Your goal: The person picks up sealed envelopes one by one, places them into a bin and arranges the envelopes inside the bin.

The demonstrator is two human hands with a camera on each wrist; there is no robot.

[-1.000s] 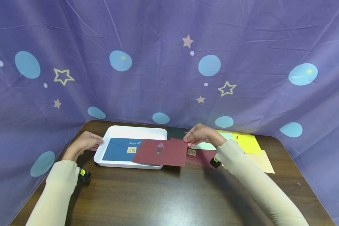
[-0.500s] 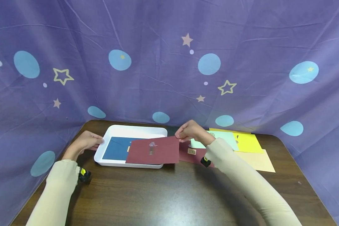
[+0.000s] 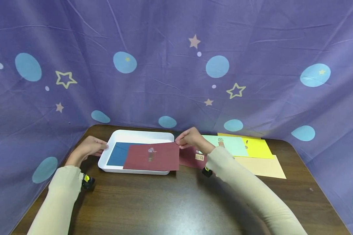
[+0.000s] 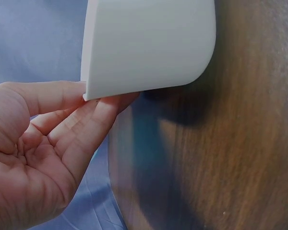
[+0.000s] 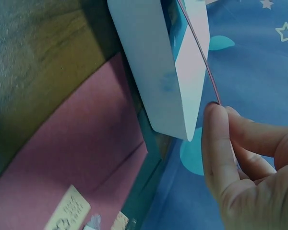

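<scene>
A dark red envelope (image 3: 151, 158) with a small flower print is pinched at its far right corner by my right hand (image 3: 191, 140). It lies over the right part of a white tray (image 3: 141, 134), its right edge reaching past the rim. Seen edge-on in the right wrist view, the envelope (image 5: 201, 50) is a thin line rising from my fingertips. A blue envelope (image 3: 116, 155) rests in the tray, partly covered by the red one. My left hand (image 3: 91, 147) grips the tray's left rim, thumb on top and fingers beneath, as the left wrist view of the tray wall (image 4: 149, 45) shows.
Right of the tray on the brown table (image 3: 164, 202) lie another dark red envelope (image 3: 191, 158) with a stamp-like label, a dark green one (image 5: 144, 177), a mint one (image 3: 235, 145), a yellow one (image 3: 261, 148) and a cream one (image 3: 264, 166). A purple curtain (image 3: 176, 65) hangs behind.
My right hand has carried the red envelope leftward, farther over the tray, covering more of the blue envelope. More of the mint envelope shows now. My left hand has stayed at the tray rim.
</scene>
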